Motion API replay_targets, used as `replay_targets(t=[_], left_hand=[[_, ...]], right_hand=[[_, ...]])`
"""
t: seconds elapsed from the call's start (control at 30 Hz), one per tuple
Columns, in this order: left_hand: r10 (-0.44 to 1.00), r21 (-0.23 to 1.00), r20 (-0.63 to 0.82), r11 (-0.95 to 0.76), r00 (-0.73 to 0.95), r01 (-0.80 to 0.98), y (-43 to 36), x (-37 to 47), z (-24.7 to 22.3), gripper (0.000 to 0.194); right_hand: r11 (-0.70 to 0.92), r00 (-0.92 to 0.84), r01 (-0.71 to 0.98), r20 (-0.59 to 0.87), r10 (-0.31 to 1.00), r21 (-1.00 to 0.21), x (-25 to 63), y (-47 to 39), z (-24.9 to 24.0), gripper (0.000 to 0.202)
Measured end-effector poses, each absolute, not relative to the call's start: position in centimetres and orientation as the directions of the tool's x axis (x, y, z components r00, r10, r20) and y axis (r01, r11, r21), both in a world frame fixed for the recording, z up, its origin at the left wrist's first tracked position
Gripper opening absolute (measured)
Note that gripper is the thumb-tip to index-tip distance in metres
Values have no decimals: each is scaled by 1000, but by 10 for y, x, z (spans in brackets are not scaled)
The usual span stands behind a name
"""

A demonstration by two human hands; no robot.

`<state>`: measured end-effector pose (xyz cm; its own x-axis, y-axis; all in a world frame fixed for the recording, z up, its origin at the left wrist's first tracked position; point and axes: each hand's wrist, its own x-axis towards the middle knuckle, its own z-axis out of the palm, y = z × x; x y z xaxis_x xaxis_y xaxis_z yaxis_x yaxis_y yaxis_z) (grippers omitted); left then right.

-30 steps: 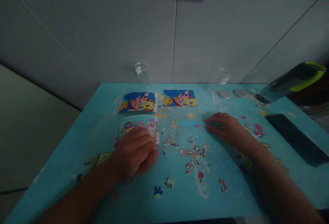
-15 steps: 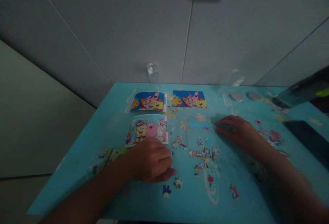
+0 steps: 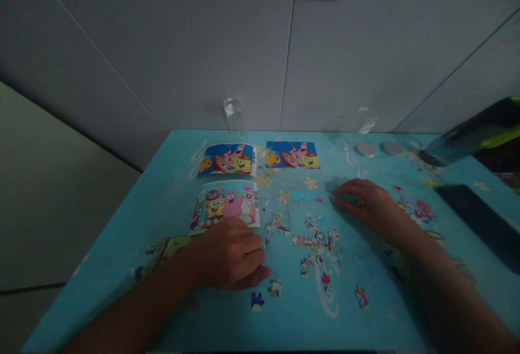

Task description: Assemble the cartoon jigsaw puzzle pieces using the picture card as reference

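- Grip of right hand (image 3: 361, 201): narrow, thumb close to forefinger; cannot tell whether a piece is held.
- Light-blue puzzle strip (image 3: 304, 196): just left of this grip.
- Puzzle pieces (image 3: 312, 243): nearer the wearer, between both hands.
- Left hand (image 3: 233, 254): curled, contents hidden, at picture card (image 3: 231, 205).

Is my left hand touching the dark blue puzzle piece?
Apart. The head view shows bare tabletop between the left hand and the dark blue piece.
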<state>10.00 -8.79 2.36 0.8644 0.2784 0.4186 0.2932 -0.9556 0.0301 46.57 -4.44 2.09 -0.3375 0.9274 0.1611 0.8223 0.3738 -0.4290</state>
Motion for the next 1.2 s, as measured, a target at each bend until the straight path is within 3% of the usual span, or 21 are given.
replay_targets(t=[0.57,1.2], left_hand=[[274,33,408,-958,871,286,-88,100,26,40],[272,16,410,-956,871,292,-87,102,25,41]], right_hand=[[344,-290,866,196,937,-362,466,-46,24,22],[405,-359,831,189,914,-382,456,-47,20,23]])
